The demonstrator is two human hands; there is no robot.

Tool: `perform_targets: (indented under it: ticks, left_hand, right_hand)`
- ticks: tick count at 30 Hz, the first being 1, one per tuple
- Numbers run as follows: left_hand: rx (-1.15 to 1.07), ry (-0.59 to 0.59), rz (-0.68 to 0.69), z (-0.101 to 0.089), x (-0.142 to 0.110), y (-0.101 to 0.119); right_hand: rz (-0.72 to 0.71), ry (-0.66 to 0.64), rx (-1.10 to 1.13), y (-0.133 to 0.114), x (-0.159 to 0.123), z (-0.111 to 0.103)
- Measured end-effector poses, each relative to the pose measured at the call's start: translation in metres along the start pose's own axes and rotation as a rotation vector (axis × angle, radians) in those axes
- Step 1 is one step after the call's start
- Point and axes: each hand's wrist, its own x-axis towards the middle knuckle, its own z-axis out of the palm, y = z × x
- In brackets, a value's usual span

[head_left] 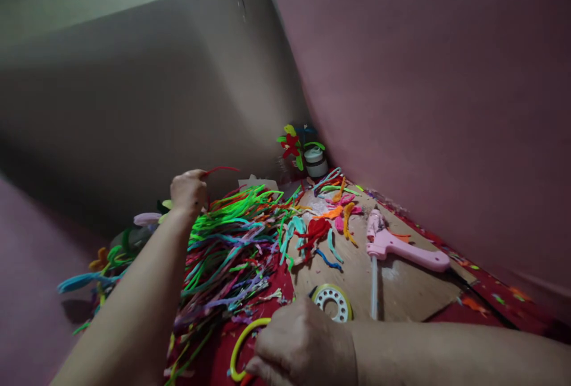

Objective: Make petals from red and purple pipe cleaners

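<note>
Right hand (301,341) nearest, curled round a yellow loop (233,359), maybe a scissors handle. Left hand (190,191) pinches a red pipe cleaner (223,168), just above the loose pile (236,204). My read: partway; red flower (290,146) formed at back, bent pieces (316,230) ready, most stems unworked. Brown board (410,300) on red cloth (218,347), carrying glue gun (404,250) and tape roll (341,301). Pink wall (423,77) right, grey wall (134,106) behind, dim light.

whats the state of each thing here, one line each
left grip: closed on red pipe cleaner
right grip: closed on yellow loop
glue gun: on its side, glue stick inserted
tape roll: lying flat
green pipe cleaners: loose, heaped
white jar: upright, seems lidded
red flower: petals spread
</note>
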Motion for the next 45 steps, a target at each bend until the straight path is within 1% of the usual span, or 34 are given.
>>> perform_targets:
  ticks: [3,5,8,10,11,12,13,14,17,18,19,21,24,26,30,33,34,36,38,39,42,44,45]
  left_hand:
    - [-0.181,0.147,-0.005,-0.016,0.003,0.003]
    - [-0.345,0.218,0.01,-0.025,0.0,0.01]
    - [-0.596,0.311,0.034,-0.038,-0.012,0.025]
    - [-0.728,0.333,0.063,-0.048,-0.028,0.038]
    - [-0.816,0.317,0.083,-0.053,-0.039,0.045]
    - [-1.061,0.288,0.061,-0.057,-0.051,0.052]
    - [-1.241,0.242,0.043,-0.061,-0.066,0.059]
    - [-1.351,0.167,0.004,-0.063,-0.081,0.066]
    - [-1.515,-0.017,-0.179,-0.064,-0.13,0.082]
    - [-1.541,-0.071,-0.236,-0.062,-0.145,0.085]
    - [-1.553,-0.116,-0.288,-0.059,-0.159,0.086]
    - [-1.575,-0.182,-0.393,-0.052,-0.183,0.086]
    - [-1.595,-0.248,-0.489,-0.038,-0.205,0.08]
    - [-1.625,-0.282,-0.534,-0.029,-0.211,0.076]
    - [-1.741,-0.26,-0.583,-0.013,-0.218,0.074]
    - [-1.734,-0.352,-0.599,-0.005,-0.224,0.075]
    - [-1.722,-0.375,-0.602,-0.004,-0.226,0.075]
    - [-1.711,-0.356,-0.587,-0.003,-0.228,0.075]
    - [-1.695,-0.31,-0.54,-0.004,-0.229,0.074]
    - [-1.674,-0.314,-0.51,-0.005,-0.229,0.073]
    - [-1.591,-0.393,-0.449,-0.007,-0.23,0.07]
    - [-1.562,-0.403,-0.442,-0.006,-0.232,0.069]
    - [-1.553,-0.396,-0.438,-0.006,-0.233,0.069]
  right_hand:
    - [-0.004,-0.014,0.005,-0.002,0.001,-0.004]
    - [0.008,-0.027,0.01,-0.003,0.002,-0.008]
    - [0.025,-0.041,0.035,-0.004,0.001,-0.012]
    - [0.062,-0.03,0.067,-0.004,0.001,-0.014]
    - [0.1,-0.015,0.102,-0.003,0.002,-0.016]
    - [0.157,0.007,0.157,-0.002,0.003,-0.017]
    - [0.23,0.035,0.234,-0.001,0.005,-0.019]
    - [0.321,0.068,0.329,0.0,0.008,-0.022]
    - [0.67,0.158,0.68,0.005,0.019,-0.032]
    - [0.76,0.209,0.796,0.006,0.023,-0.035]
    - [0.816,0.26,0.912,0.007,0.027,-0.039]
    - [0.819,0.348,1.066,0.009,0.032,-0.044]
    - [0.826,0.44,1.132,0.011,0.035,-0.047]
    - [0.877,0.452,1.139,0.014,0.035,-0.046]
    - [0.965,0.39,1.158,0.02,0.034,-0.043]
    - [1.013,0.323,1.117,0.021,0.033,-0.042]
    - [1.035,0.291,1.065,0.021,0.033,-0.043]
    - [1.035,0.186,0.852,0.02,0.032,-0.044]
    - [0.973,0.066,0.618,0.017,0.03,-0.045]
    - [0.918,0.006,0.507,0.016,0.029,-0.045]
    - [0.784,-0.164,0.219,0.011,0.027,-0.045]
    - [0.74,-0.272,0.059,0.009,0.027,-0.044]
    - [0.739,-0.307,0.025,0.008,0.027,-0.043]
